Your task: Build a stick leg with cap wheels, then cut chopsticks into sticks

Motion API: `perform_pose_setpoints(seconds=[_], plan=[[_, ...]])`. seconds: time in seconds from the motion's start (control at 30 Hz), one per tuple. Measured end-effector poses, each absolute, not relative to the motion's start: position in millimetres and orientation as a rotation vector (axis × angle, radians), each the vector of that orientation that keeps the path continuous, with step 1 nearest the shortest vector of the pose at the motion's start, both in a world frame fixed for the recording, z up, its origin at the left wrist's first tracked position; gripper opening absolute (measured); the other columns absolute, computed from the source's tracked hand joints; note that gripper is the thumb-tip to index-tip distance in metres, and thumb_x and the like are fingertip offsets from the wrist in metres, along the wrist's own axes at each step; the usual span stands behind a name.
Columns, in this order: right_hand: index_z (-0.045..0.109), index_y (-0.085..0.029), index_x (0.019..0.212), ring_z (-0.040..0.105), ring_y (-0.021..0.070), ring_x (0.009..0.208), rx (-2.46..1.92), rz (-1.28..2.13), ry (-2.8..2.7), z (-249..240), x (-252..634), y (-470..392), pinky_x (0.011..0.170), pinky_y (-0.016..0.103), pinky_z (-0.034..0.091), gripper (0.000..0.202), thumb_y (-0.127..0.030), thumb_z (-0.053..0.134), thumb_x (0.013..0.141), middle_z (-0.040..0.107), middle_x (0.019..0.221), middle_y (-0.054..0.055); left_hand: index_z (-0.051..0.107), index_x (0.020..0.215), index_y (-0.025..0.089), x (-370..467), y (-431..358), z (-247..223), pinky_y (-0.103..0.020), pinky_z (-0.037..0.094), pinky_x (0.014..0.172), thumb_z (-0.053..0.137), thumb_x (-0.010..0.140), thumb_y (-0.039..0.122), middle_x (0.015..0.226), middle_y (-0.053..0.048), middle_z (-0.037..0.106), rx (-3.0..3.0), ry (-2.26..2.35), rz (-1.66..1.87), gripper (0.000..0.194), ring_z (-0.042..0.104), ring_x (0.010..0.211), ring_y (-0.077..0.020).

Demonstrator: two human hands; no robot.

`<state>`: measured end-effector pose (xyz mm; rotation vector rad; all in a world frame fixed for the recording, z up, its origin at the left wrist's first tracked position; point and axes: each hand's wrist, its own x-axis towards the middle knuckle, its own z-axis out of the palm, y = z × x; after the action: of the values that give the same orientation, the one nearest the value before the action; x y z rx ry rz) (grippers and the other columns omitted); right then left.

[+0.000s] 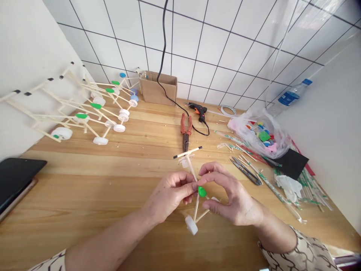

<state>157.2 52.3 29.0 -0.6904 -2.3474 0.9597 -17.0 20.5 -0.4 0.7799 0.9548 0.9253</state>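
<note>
Now the left hand (169, 194) pinches the little stick trike (196, 207) between thumb and finger, close to its green seat (202, 192). The right hand (238, 195) curves around that seat with thumb and fingers spread apart; I can't tell if a fingertip touches it. The trike is over the wooden table (126, 184), near the red-handled pliers (185, 131).

Matt wooden frame (196, 208), smooth wooden tabletop (113, 195)

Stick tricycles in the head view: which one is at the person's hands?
The lone tricycle between the left hand and right hand, nearer the camera than the pliers; the left hand pinches it. The other tricycles stand grouped at left.
</note>
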Motion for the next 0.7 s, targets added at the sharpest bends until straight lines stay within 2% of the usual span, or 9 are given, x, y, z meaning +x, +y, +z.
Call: perform_pose_setpoints(seconds=[0.27, 0.43, 0.57, 0.7], plan=[[0.055, -0.015, 0.105, 0.051, 0.0199, 0.099, -0.671, 0.973, -2.339, 27.7, 158.6, 52.3, 0.087, 0.039, 0.045, 0.033, -0.011, 0.063, 0.073, 0.050, 0.103, 0.010, 0.059, 0.060, 0.013, -18.0, 20.3, -2.5, -0.022, 0.036, 0.050, 0.072, 0.065, 0.040, 0.055, 0.002, 0.054, 0.783, 0.946, 0.926, 0.030, 0.044, 0.048, -0.0071], [0.055, -0.016, 0.109, 0.051, 0.0203, 0.099, -0.672, 0.942, -2.358, 29.6, 159.9, 52.6, 0.086, 0.038, 0.046, 0.035, -0.013, 0.062, 0.074, 0.051, 0.104, 0.009, 0.060, 0.062, 0.012, -20.5, 21.9, -6.1, -0.021, 0.037, 0.050, 0.069, 0.070, 0.033, 0.056, 0.002, 0.056, 0.807, 0.930, 0.952, 0.024, 0.045, 0.049, -0.0073], [0.051, -0.017, 0.117, 0.049, 0.0211, 0.101, -0.627, 0.809, -2.351, 29.7, 163.5, 50.2, 0.086, 0.038, 0.044, 0.041, -0.012, 0.059, 0.077, 0.049, 0.106, 0.010, 0.063, 0.065, 0.012, -22.0, 23.6, -6.1, -0.021, 0.037, 0.050, 0.067, 0.072, 0.031, 0.058, 0.000, 0.058, 0.813, 0.926, 0.990, 0.021, 0.045, 0.049, -0.0078], [0.049, -0.013, 0.120, 0.045, 0.0245, 0.105, -0.557, 0.608, -2.394, 25.4, 164.9, 46.1, 0.087, 0.043, 0.041, 0.043, -0.010, 0.054, 0.078, 0.043, 0.109, 0.012, 0.063, 0.062, 0.012, -23.1, 25.1, -3.8, -0.020, 0.035, 0.048, 0.068, 0.071, 0.030, 0.053, 0.002, 0.055, 0.799, 0.927, 1.040, 0.020, 0.044, 0.048, -0.0071]])
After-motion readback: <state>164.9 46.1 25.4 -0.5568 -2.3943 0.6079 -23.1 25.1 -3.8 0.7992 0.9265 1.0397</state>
